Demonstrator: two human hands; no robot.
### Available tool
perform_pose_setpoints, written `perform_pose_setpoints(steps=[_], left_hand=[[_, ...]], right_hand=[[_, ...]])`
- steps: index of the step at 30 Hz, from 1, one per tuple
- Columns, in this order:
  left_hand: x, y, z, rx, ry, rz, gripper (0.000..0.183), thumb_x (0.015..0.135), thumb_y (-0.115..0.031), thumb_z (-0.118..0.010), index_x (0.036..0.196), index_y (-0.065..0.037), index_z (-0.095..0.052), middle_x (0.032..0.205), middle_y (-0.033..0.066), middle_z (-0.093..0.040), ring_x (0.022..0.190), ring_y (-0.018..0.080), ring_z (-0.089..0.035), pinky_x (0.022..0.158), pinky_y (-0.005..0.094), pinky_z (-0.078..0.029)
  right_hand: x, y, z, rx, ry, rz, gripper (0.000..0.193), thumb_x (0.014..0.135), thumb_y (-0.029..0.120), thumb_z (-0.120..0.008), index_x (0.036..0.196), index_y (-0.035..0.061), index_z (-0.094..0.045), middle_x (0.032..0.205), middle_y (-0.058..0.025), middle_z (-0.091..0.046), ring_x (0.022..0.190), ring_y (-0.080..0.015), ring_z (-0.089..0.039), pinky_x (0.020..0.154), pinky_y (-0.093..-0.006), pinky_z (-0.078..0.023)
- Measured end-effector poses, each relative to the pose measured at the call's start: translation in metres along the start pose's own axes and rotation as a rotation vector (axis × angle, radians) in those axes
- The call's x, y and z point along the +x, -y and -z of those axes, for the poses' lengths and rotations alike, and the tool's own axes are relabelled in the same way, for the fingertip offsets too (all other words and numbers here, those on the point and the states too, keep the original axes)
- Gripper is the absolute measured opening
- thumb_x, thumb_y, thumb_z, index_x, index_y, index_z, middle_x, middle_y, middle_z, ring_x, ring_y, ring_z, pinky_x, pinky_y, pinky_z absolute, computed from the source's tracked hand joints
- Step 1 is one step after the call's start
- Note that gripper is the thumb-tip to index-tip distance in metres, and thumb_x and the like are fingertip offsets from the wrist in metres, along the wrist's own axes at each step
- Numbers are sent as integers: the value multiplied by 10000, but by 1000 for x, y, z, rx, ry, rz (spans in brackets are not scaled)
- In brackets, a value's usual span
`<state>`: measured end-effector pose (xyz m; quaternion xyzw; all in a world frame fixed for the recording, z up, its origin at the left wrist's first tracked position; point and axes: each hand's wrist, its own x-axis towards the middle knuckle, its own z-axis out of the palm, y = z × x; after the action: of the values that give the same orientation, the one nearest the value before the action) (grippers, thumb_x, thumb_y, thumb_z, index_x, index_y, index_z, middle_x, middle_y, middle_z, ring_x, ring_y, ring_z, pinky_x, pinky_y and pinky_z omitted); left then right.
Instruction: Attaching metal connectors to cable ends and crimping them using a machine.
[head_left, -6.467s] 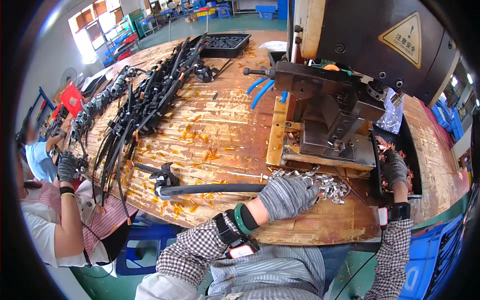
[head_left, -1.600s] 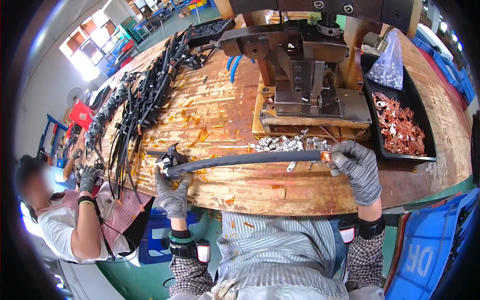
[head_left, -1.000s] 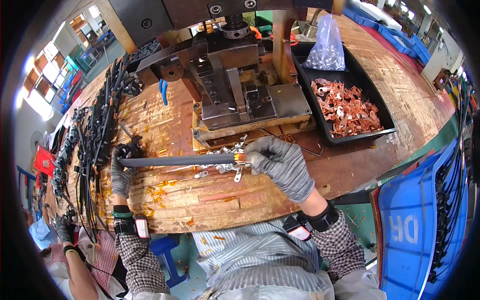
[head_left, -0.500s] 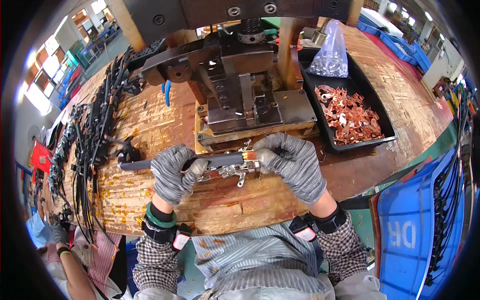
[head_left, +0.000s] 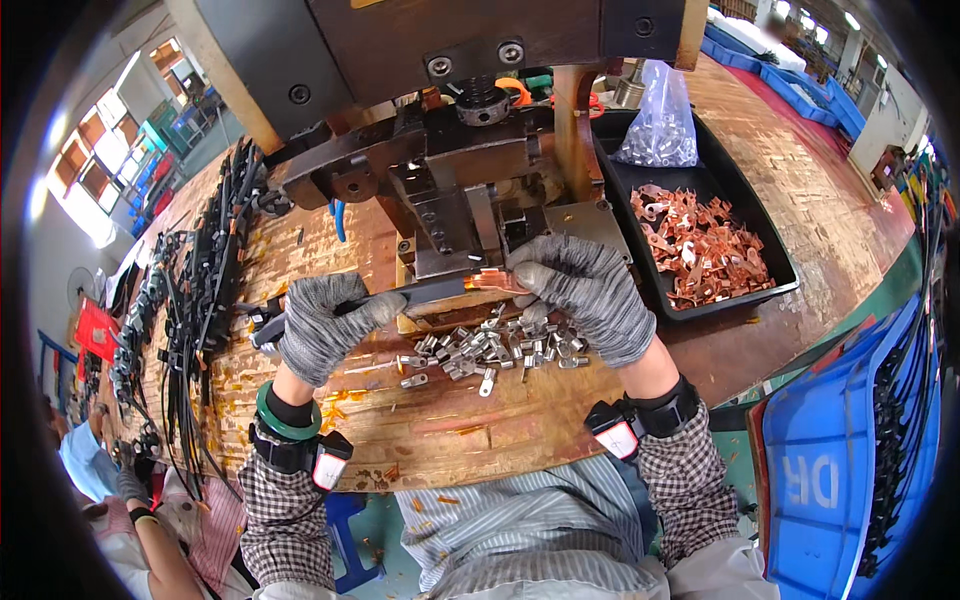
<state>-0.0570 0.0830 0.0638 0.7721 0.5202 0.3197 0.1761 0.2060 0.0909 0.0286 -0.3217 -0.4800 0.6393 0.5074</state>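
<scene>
Black cable (head_left: 435, 291) lies crosswise between the 2 gloved hands, its long axis running left to right and slanting so that the right end sits farther from the person's body. That right end shows a bright copper tip (head_left: 489, 280); whether it is bare strands or a fitted piece is too small to tell. The right hand (head_left: 590, 300) pinches the tip between thumb and forefinger, while the left hand (head_left: 328, 325) is closed around the dark sheath. A black fitting (head_left: 265, 328) shows just beyond the left hand, partly hidden by it.

Straight ahead of the copper tip stands the press (head_left: 445, 255), its lower block directly behind the cable; of the 2 hands, the right is nearer to its middle. I cannot tell whether the cable touches the press.

Nearer the body than the cable, a loose heap of silver terminals (head_left: 500, 345) lies on the worn table (head_left: 400, 430). To the right of the press, a black tray (head_left: 778, 292) holds copper terminals (head_left: 700, 245) and 1 clear bag (head_left: 660, 120) of silver pieces. Well to the left lies a long bundle of black cables (head_left: 190, 300).
</scene>
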Motion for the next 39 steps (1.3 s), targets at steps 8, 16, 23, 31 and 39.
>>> perform_pose_setpoints(steps=[8, 16, 23, 31, 39], left_hand=[[12, 10, -4, 78, 11, -34, 310, 682, -272, -734, 552, -28, -594, 438, 55, -456, 399, 107, -328, 390, 272, -298], [17, 1, -3, 62, 19, 43, 309, 721, -187, -703, 540, -23, -514, 457, 8, -372, 456, 83, -293, 409, 267, -268], [24, 7, -1, 9, 26, 28, 272, 748, -117, -673, 554, -17, -510, 508, -30, -323, 504, 62, -281, 433, 257, -248], [29, 1, -4, -11, 25, 34, 243, 759, -125, -660, 591, 4, -541, 503, 1, -329, 498, 75, -280, 439, 269, -259], [27, 7, 0, 30, 40, 33, 131, 764, -107, -651, 704, 8, -634, 509, 15, -399, 497, 71, -316, 444, 263, -282]], right_hand=[[10, 7, 14, -16, 70, 24, 181, 805, 80, -593, 961, -13, -595, 846, -61, -612, 716, -123, -605, 613, -243, -536], [25, 10, 13, -8, 54, 14, 164, 805, 74, -589, 945, -10, -601, 804, -53, -615, 671, -104, -599, 584, -221, -529], [34, 9, 12, 20, 14, 44, 148, 794, 55, -599, 929, -6, -607, 784, -53, -617, 651, -101, -593, 568, -217, -526], [42, 0, 14, 13, -21, 89, 126, 791, 71, -595, 884, -10, -620, 731, -45, -614, 622, -87, -570, 564, -221, -495], [36, 4, 22, -411, -177, 315, 143, 773, 122, -630, 859, 7, -621, 726, -40, -617, 648, -90, -548, 609, -225, -462]])
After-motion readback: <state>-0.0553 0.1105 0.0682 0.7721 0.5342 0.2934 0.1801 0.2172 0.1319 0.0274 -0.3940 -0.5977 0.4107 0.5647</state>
